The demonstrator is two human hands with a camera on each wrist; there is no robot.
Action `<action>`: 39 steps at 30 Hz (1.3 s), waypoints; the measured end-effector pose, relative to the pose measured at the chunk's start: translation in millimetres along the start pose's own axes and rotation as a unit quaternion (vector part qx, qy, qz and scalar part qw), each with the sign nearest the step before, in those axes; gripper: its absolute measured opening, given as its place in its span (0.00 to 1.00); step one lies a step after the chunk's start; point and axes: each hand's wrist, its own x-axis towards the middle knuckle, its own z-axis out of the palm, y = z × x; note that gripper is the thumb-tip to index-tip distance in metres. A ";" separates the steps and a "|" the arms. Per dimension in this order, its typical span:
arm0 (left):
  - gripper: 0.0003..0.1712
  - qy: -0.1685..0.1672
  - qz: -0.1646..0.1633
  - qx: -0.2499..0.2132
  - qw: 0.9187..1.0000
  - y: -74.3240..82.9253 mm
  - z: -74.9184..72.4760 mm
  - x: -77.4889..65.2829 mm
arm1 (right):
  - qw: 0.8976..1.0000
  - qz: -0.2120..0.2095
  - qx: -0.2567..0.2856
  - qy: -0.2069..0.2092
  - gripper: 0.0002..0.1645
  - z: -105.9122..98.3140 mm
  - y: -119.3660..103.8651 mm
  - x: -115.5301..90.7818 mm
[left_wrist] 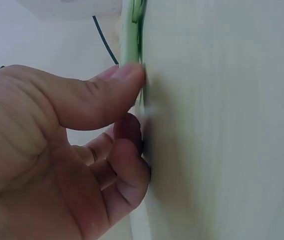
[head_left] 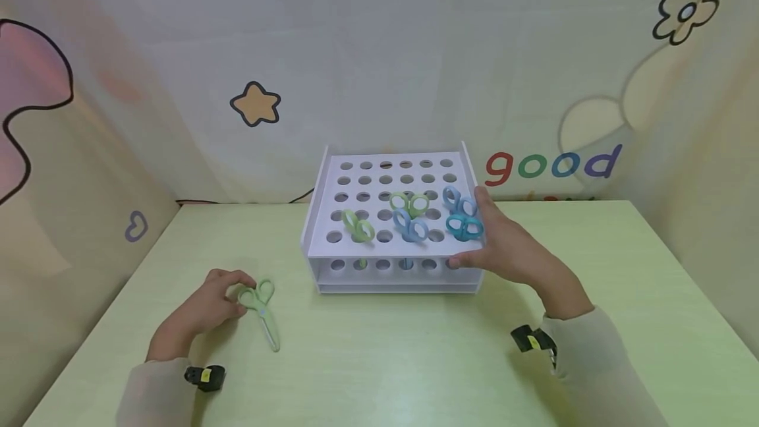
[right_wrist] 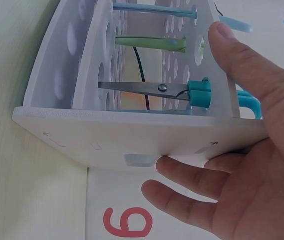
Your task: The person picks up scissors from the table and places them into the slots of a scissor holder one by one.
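Note:
A pair of light green scissors lies on the table at the left, blades toward the front edge. My left hand pinches one of its finger loops; in the left wrist view the thumb and curled fingers meet low against the table beside the green handle. My right hand grips the right side of a white holed rack, thumb at the front and fingers along the side panel. Teal scissors stand by that hand, their blade showing between the shelves in the right wrist view.
Other scissors stand handles up in the rack: green ones at left, more green and pale blue ones mid-rack, pale blue at right. Behind, a printed cloth hangs at the table's back edge.

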 end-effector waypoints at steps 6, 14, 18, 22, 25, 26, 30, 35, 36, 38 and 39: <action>0.20 -0.006 -0.001 0.013 1.000 4.3 0.7 0.4 | 1.000 0.000 0.003 -0.002 0.85 -1.0 0.2 -1.0; 0.18 -0.021 0.031 -0.001 0.999 3.7 -4.9 -0.2 | 1.000 -0.001 0.003 -0.002 0.86 -1.5 1.1 -1.5; 0.17 -0.046 0.037 -0.059 0.997 0.5 -7.6 0.3 | 1.000 -0.003 0.004 -0.002 0.86 -1.5 1.2 -1.7; 0.16 -0.073 0.032 -0.124 0.989 -1.6 -9.1 1.1 | 1.000 -0.004 0.008 -0.001 0.86 -1.5 1.2 -1.7; 0.16 -0.087 0.040 -0.147 0.984 -2.1 -10.0 1.6 | 1.000 -0.004 0.009 -0.001 0.86 -1.2 1.3 -1.6; 0.16 -0.092 0.043 -0.153 0.983 -2.2 -10.2 1.7 | 1.000 -0.004 0.009 -0.001 0.86 -1.1 1.4 -1.5; 0.16 -0.103 0.056 -0.167 0.979 -2.1 -9.8 2.1 | 1.000 -0.001 0.005 -0.001 0.86 -0.4 1.1 -1.5; 0.17 -0.112 0.065 -0.178 0.976 -2.2 -8.8 2.5 | 1.000 0.000 0.007 -0.001 0.86 -0.4 0.1 -1.6; 0.17 -0.113 0.066 -0.179 0.975 -2.1 -9.0 2.2 | 1.000 -0.001 0.007 -0.001 0.86 -0.4 0.0 -1.6; 0.16 -0.116 0.069 -0.180 0.974 -1.6 -9.5 1.7 | 1.000 -0.002 0.006 -0.001 0.86 -0.4 -0.4 -1.4; 0.16 -0.118 0.070 -0.181 0.974 -1.0 -9.9 1.4 | 1.000 -0.002 0.006 -0.001 0.86 -0.4 -0.5 -1.3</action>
